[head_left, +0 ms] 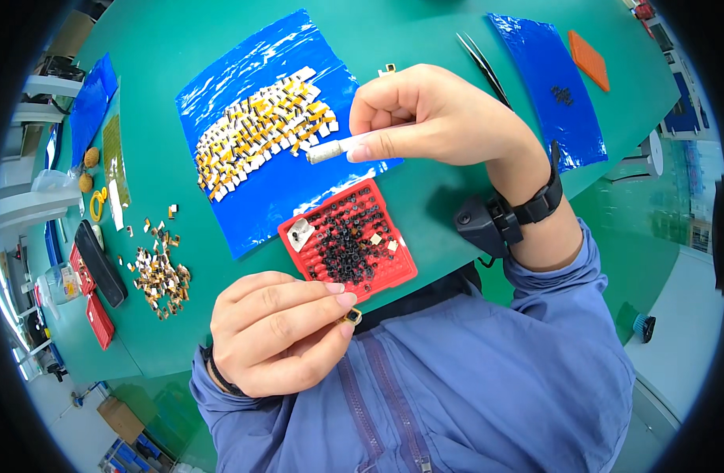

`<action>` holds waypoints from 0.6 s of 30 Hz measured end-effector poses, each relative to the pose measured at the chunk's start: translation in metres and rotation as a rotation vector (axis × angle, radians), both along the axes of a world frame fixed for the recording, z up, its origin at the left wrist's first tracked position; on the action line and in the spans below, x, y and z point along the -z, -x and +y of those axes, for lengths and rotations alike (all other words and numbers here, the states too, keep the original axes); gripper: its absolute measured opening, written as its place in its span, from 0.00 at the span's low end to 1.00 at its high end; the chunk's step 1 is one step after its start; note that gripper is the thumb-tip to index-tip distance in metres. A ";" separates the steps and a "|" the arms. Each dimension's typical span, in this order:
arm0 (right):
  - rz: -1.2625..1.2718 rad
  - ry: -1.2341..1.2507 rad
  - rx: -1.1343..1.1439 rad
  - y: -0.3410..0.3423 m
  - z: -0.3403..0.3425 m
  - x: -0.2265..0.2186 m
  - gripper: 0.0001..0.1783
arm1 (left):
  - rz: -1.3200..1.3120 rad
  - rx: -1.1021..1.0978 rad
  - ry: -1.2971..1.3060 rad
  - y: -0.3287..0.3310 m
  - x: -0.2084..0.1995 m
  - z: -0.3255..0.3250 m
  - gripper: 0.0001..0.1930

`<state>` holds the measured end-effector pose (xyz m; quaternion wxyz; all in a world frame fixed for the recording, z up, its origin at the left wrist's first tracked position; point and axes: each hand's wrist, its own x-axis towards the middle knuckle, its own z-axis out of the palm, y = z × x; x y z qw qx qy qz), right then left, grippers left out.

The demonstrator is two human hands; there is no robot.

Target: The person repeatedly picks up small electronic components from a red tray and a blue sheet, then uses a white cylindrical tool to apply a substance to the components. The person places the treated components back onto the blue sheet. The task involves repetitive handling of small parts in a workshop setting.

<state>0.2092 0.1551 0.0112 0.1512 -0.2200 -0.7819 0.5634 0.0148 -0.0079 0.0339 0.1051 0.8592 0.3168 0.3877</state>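
- At left, a loose heap of small white, gold and dark parts lies on the green tabletop; we judge that a brushing sleeve could scatter it.
- Next, a glossy blue plastic sheet bears close rows of small white-and-amber parts; a snag on the sheet could shift many rows at once.
- Below, we see the left hand, its fingertips clamped on a tiny gold-framed, dark-centred part just beside the tray's near edge; so small a grip could slip, dropping the part toward the lap.
- At centre, a shallow red plastic tray holds small black ring-like pieces, partly jumbled; a bump from the left hand could mix them further.
- Above the tray, the right hand pinches a short, pale cylindrical rod, whose material we cannot tell; its tip points toward the rows, and a careless dip could disturb them.
- At right, a black wrist-mounted device hangs beside the tray; we judge that a leftward swing of the forearm could knock it against the rim.
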 end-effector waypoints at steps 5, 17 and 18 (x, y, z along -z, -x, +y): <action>-0.011 0.008 -0.006 0.000 0.000 0.000 0.12 | -0.013 -0.008 0.003 0.000 0.001 0.000 0.08; 0.457 -0.222 -0.068 0.006 -0.021 0.003 0.11 | -0.158 -0.178 0.180 0.003 0.015 0.004 0.09; 0.379 -0.271 -0.135 0.007 -0.021 0.002 0.12 | -0.190 -0.237 0.216 0.003 0.019 0.002 0.08</action>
